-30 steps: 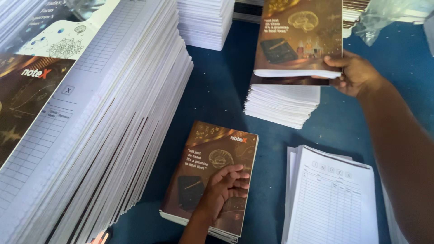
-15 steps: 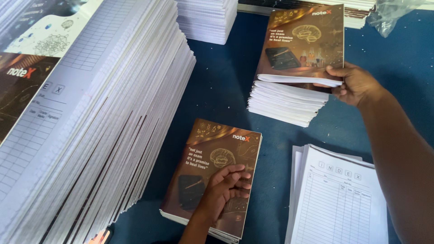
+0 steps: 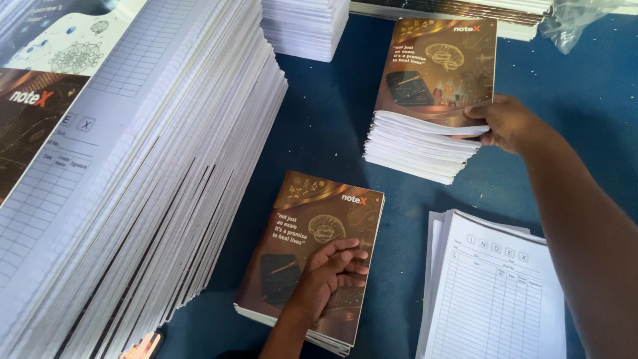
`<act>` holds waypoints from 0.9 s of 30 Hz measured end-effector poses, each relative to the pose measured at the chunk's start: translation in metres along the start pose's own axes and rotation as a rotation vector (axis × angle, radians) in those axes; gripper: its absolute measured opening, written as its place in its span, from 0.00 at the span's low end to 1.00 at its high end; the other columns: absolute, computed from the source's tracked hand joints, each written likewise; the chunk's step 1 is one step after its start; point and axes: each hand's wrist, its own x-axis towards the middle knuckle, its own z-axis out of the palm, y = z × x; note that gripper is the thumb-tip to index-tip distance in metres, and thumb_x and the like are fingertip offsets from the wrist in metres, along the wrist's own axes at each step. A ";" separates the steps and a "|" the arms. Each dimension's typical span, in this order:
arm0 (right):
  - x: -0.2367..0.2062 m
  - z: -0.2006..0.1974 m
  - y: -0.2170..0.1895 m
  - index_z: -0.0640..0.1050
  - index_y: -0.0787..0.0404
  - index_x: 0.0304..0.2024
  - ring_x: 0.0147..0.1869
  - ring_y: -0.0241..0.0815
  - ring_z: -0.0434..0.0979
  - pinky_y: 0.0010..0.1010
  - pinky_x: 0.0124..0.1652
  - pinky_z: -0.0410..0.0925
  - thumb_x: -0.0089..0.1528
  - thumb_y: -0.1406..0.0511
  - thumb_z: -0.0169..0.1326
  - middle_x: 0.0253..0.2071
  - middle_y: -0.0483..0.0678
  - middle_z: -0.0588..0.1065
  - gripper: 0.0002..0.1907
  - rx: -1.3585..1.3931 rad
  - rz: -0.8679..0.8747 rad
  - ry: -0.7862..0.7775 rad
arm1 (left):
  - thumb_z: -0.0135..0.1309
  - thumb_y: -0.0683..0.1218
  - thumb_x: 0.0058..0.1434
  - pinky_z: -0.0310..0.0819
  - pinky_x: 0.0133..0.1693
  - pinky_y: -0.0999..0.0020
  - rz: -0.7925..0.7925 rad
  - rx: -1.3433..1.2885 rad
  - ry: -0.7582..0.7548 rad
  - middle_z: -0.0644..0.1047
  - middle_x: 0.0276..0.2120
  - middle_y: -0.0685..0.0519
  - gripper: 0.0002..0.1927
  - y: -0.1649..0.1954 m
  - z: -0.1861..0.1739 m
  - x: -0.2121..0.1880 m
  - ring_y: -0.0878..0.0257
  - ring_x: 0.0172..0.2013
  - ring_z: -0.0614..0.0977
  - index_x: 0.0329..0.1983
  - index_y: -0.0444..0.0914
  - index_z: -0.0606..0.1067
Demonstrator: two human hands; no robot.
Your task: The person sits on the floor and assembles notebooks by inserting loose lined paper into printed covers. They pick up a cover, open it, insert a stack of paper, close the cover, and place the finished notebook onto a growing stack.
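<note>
My left hand (image 3: 329, 272) lies flat, fingers curled, on a brown-covered notebook (image 3: 309, 233) topping a short stack near the table's front. My right hand (image 3: 508, 123) grips the near right corner of another brown-covered notebook (image 3: 435, 70), which rests on a pile of white page blocks (image 3: 415, 153) further back. The covers show a brain drawing and pale lettering.
A tall slanted stack of white booklets (image 3: 153, 173) fills the left side. A pile of ruled index sheets (image 3: 495, 292) lies at the front right. More white stacks (image 3: 302, 26) and crumpled clear plastic (image 3: 578, 23) sit at the back on the dark blue tabletop (image 3: 332, 119).
My right hand has brought the brown-covered notebook down onto the white pile. My left hand has stayed on the near notebook.
</note>
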 end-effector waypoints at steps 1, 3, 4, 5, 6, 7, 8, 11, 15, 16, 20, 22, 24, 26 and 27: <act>-0.001 0.002 -0.003 0.73 0.61 0.55 0.36 0.40 0.80 0.29 0.26 0.64 0.67 0.61 0.52 0.40 0.51 0.79 0.16 -0.021 -0.004 -0.008 | 0.55 0.51 0.61 0.83 0.45 0.62 0.003 -0.003 -0.007 0.80 0.46 0.43 0.28 0.000 0.000 0.000 0.58 0.43 0.84 0.60 0.30 0.70; -0.005 0.004 -0.011 0.75 0.63 0.53 0.39 0.46 0.82 0.30 0.28 0.62 0.68 0.60 0.53 0.42 0.53 0.80 0.16 -0.186 0.057 0.042 | 0.55 0.51 0.61 0.83 0.45 0.62 0.008 -0.009 -0.020 0.80 0.46 0.42 0.28 0.000 -0.001 0.000 0.57 0.43 0.84 0.60 0.30 0.70; -0.008 0.005 -0.015 0.76 0.64 0.53 0.41 0.48 0.83 0.31 0.29 0.62 0.68 0.60 0.53 0.43 0.54 0.81 0.16 -0.268 0.087 0.067 | 0.55 0.51 0.62 0.83 0.45 0.62 0.012 -0.004 -0.022 0.80 0.46 0.42 0.28 0.000 -0.002 0.000 0.57 0.43 0.84 0.60 0.29 0.70; -0.011 0.006 -0.017 0.78 0.63 0.51 0.42 0.48 0.83 0.33 0.32 0.64 0.68 0.58 0.54 0.44 0.53 0.82 0.17 -0.384 0.094 0.103 | 0.55 0.51 0.62 0.83 0.45 0.62 0.015 0.000 -0.023 0.80 0.46 0.42 0.28 -0.001 -0.002 0.000 0.57 0.43 0.84 0.60 0.29 0.70; -0.013 0.008 -0.020 0.80 0.62 0.49 0.42 0.49 0.84 0.35 0.35 0.67 0.67 0.55 0.55 0.44 0.53 0.82 0.18 -0.499 0.101 0.140 | 0.54 0.51 0.62 0.83 0.45 0.62 0.019 0.005 -0.025 0.80 0.47 0.42 0.28 -0.001 -0.003 0.000 0.57 0.43 0.84 0.60 0.29 0.70; -0.015 0.010 -0.022 0.81 0.61 0.48 0.43 0.49 0.85 0.37 0.38 0.69 0.66 0.53 0.56 0.45 0.52 0.83 0.19 -0.614 0.106 0.176 | 0.54 0.51 0.62 0.83 0.45 0.62 0.025 0.001 -0.032 0.80 0.47 0.43 0.27 -0.001 -0.003 0.000 0.57 0.43 0.84 0.60 0.29 0.70; -0.017 0.012 -0.024 0.83 0.60 0.47 0.45 0.49 0.85 0.39 0.43 0.69 0.63 0.54 0.57 0.45 0.53 0.84 0.19 -0.689 0.120 0.205 | 0.54 0.51 0.63 0.82 0.45 0.62 0.031 -0.004 -0.040 0.80 0.47 0.43 0.27 -0.001 -0.003 0.000 0.58 0.43 0.84 0.60 0.29 0.70; -0.016 0.015 -0.023 0.85 0.59 0.49 0.52 0.54 0.83 0.45 0.53 0.70 0.58 0.51 0.61 0.48 0.57 0.84 0.24 -0.884 0.098 0.296 | 0.54 0.51 0.63 0.82 0.45 0.62 0.023 0.017 -0.034 0.80 0.46 0.43 0.27 -0.001 -0.004 -0.001 0.58 0.43 0.84 0.60 0.30 0.71; -0.008 0.020 -0.014 0.79 0.62 0.56 0.58 0.64 0.76 0.53 0.54 0.69 0.57 0.44 0.64 0.54 0.62 0.77 0.36 -0.969 0.000 0.363 | 0.54 0.52 0.63 0.82 0.45 0.63 0.025 0.021 -0.037 0.80 0.47 0.43 0.27 0.000 -0.004 -0.002 0.58 0.43 0.84 0.60 0.30 0.71; -0.005 0.020 -0.013 0.79 0.62 0.57 0.59 0.65 0.76 0.54 0.55 0.69 0.57 0.44 0.64 0.55 0.63 0.77 0.37 -0.968 0.000 0.365 | 0.54 0.52 0.63 0.82 0.45 0.63 0.034 0.020 -0.048 0.80 0.47 0.43 0.28 0.000 -0.003 -0.002 0.58 0.43 0.84 0.60 0.30 0.70; -0.006 0.027 -0.007 0.77 0.60 0.60 0.63 0.64 0.74 0.53 0.58 0.67 0.57 0.47 0.64 0.61 0.63 0.74 0.36 -0.884 0.000 0.389 | 0.54 0.51 0.62 0.82 0.45 0.63 0.035 0.037 -0.049 0.80 0.47 0.44 0.28 0.002 -0.002 -0.005 0.59 0.43 0.84 0.61 0.30 0.70; -0.008 0.031 -0.008 0.76 0.61 0.61 0.65 0.64 0.71 0.53 0.58 0.67 0.57 0.48 0.64 0.65 0.63 0.70 0.36 -0.905 0.002 0.417 | 0.54 0.51 0.62 0.82 0.45 0.63 0.023 0.046 -0.037 0.80 0.47 0.44 0.28 0.004 -0.001 -0.006 0.59 0.43 0.84 0.61 0.30 0.70; -0.011 0.033 -0.009 0.74 0.62 0.62 0.65 0.64 0.72 0.52 0.58 0.67 0.57 0.50 0.63 0.67 0.64 0.67 0.36 -0.920 -0.023 0.450 | 0.54 0.51 0.62 0.82 0.45 0.62 0.009 0.043 -0.020 0.80 0.47 0.43 0.28 0.005 0.000 -0.008 0.59 0.43 0.84 0.61 0.30 0.70; -0.014 0.035 -0.010 0.72 0.64 0.63 0.64 0.66 0.72 0.52 0.57 0.68 0.58 0.51 0.62 0.68 0.65 0.65 0.37 -0.933 -0.056 0.477 | 0.53 0.50 0.63 0.81 0.46 0.62 0.024 0.036 -0.033 0.80 0.47 0.44 0.28 0.007 -0.001 -0.008 0.59 0.43 0.84 0.62 0.30 0.70; -0.017 0.035 -0.010 0.71 0.65 0.63 0.63 0.68 0.72 0.53 0.56 0.69 0.59 0.51 0.62 0.67 0.66 0.65 0.37 -0.941 -0.073 0.484 | 0.53 0.50 0.63 0.81 0.46 0.61 0.027 0.033 -0.037 0.80 0.47 0.44 0.27 0.007 -0.001 -0.009 0.58 0.43 0.83 0.62 0.30 0.70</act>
